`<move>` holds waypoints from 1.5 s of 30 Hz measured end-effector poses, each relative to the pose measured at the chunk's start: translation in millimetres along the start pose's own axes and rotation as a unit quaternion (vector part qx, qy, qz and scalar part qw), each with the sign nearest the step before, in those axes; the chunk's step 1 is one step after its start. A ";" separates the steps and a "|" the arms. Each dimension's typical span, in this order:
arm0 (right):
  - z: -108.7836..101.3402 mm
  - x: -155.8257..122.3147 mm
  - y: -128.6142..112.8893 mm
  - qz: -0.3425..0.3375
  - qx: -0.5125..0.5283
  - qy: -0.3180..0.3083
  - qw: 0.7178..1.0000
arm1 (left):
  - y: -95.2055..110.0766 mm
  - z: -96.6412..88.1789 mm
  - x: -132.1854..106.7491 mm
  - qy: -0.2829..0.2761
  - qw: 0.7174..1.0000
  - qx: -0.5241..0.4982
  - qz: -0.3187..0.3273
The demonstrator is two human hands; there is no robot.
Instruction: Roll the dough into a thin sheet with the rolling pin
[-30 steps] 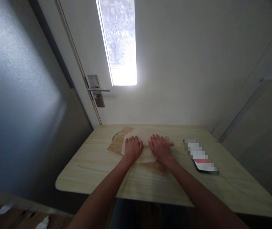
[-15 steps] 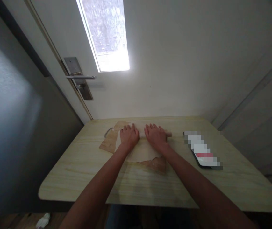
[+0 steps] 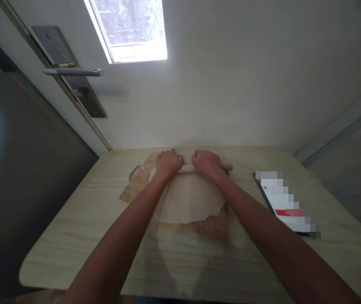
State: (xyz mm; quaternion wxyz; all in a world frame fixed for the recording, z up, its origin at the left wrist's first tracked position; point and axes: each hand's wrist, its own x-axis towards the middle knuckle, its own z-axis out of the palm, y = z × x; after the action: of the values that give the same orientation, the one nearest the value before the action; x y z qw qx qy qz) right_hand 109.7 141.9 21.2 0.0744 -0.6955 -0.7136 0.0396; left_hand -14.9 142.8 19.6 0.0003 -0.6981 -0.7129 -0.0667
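Note:
A flat sheet of pale dough (image 3: 187,200) lies on a wooden cutting board (image 3: 132,190) on a light wood table (image 3: 88,236). At the dough's far edge, a pale rolling pin (image 3: 187,168) lies crosswise, one end poking out at the right. My left hand (image 3: 168,162) and my right hand (image 3: 206,162) rest side by side on top of the pin, fingers curled over it. Both forearms stretch out over the dough.
A dark flat device (image 3: 286,202) with a blurred face lies on the table to the right of the board. A white door with a metal lever handle (image 3: 72,72) and a narrow window (image 3: 129,29) stands right behind the table's far edge.
Both hands have pushed the pin away from me, from the middle of the dough to its far edge. More flat dough now shows behind them. My head has moved closer and tipped down.

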 end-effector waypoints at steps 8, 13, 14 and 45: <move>6.0 31.4 2.5 -0.013 0.016 0.009 1.000 | -2.5 10.1 31.8 0.008 0.999 -0.037 0.001; 8.9 37.6 3.7 -0.023 0.020 0.019 0.999 | -2.6 10.6 36.6 0.021 0.999 -0.029 0.013; 9.0 37.1 3.5 -0.022 0.020 0.019 0.999 | -2.6 10.4 36.1 0.025 0.999 -0.027 0.011; 1.7 -78.7 -6.3 -0.067 -0.067 0.073 0.993 | -5.2 0.2 -77.2 0.099 0.994 0.017 0.037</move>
State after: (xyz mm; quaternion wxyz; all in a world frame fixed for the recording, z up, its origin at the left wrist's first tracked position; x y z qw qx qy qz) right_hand 104.9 63.2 16.6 0.0817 -0.6506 -0.7523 -0.0639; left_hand -18.1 65.9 11.6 0.0849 -0.7140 -0.6839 -0.1233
